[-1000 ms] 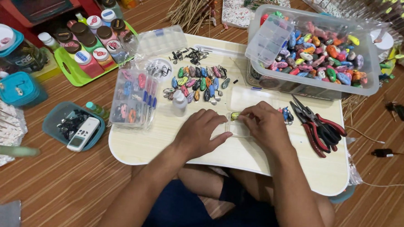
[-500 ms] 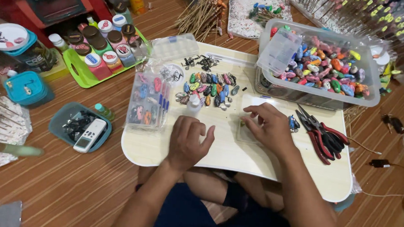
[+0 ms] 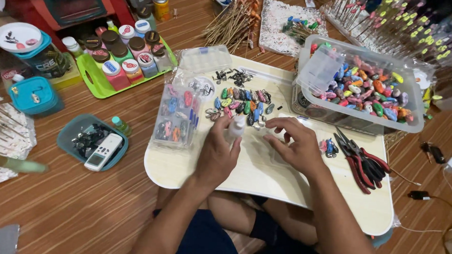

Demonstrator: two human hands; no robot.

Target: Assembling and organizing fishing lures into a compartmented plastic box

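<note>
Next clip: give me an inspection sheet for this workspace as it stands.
Surface: cream lap table on wooden floor.
Job's things: small white squeeze bottle; rows of small colourful painted pieces.
Clutter: clear plastic tub of coloured pieces, red-handled pliers, green tray of paint jars, teal tray with remote.
Hands: left hand grips the bottle; right hand fingers near the pieces.
Cables: white cable with plug, floor right.
Surroundings: bundle of wooden sticks.
</note>
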